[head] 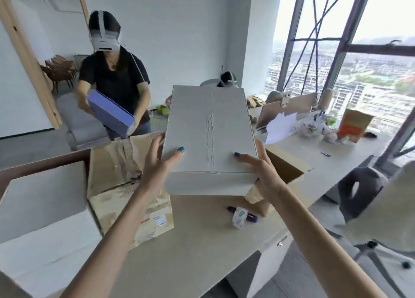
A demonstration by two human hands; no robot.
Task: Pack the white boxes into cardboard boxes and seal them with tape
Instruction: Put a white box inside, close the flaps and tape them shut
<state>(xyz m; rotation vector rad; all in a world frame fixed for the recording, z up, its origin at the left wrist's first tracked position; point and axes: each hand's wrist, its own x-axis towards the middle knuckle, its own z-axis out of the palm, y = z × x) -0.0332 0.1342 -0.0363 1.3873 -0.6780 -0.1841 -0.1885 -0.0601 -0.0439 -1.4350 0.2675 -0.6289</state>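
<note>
I'm gripping white box [208,138]: left hand [160,163], right hand [254,166] curling round its sides, thumbs on top. Should go down level into cardboard box [286,171] at far edge of desk [202,241].

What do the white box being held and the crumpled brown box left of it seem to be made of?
The white rectangular box: probably matt white-faced cardboard; its flaps meet at a taped centre seam. The crumpled brown box: plain cardboard with a dull finish; its faces are creased and wrinkled.
</note>
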